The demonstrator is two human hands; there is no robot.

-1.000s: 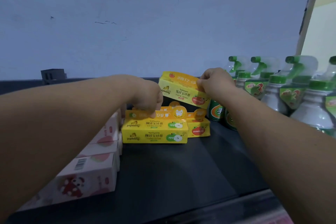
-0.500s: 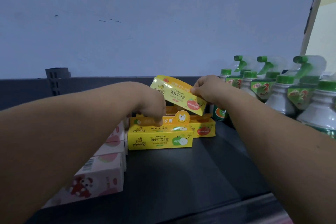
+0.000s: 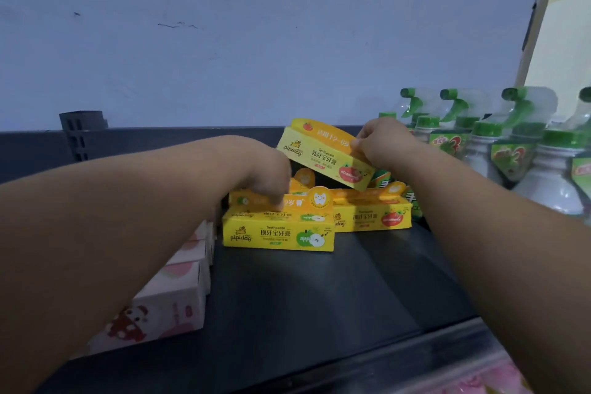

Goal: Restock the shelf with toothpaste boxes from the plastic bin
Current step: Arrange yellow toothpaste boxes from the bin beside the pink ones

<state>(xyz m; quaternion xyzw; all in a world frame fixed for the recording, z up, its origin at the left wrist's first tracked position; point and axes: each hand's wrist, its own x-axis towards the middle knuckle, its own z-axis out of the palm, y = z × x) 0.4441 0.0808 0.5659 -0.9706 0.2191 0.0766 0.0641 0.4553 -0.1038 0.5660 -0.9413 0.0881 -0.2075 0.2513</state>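
Largely hidden, the left hand (image 3: 265, 176) curls onto the apple box (image 3: 278, 235), grip unclear; the right hand (image 3: 380, 144) pinches the strawberry box (image 3: 319, 153), lengthwise left-right, right end tilted down.

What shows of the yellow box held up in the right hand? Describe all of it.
The raised toothpaste box is a long yellow carton, cardboard by its look, printed with a pipidog logo, Toothpaste, Chinese characters and a red strawberry, with an orange top flap. It looks closed and tilts with its right end lower, above the yellow boxes on the dark shelf. The right hand grips its right end. Whether its lower corner touches the strawberry box beneath is unclear.
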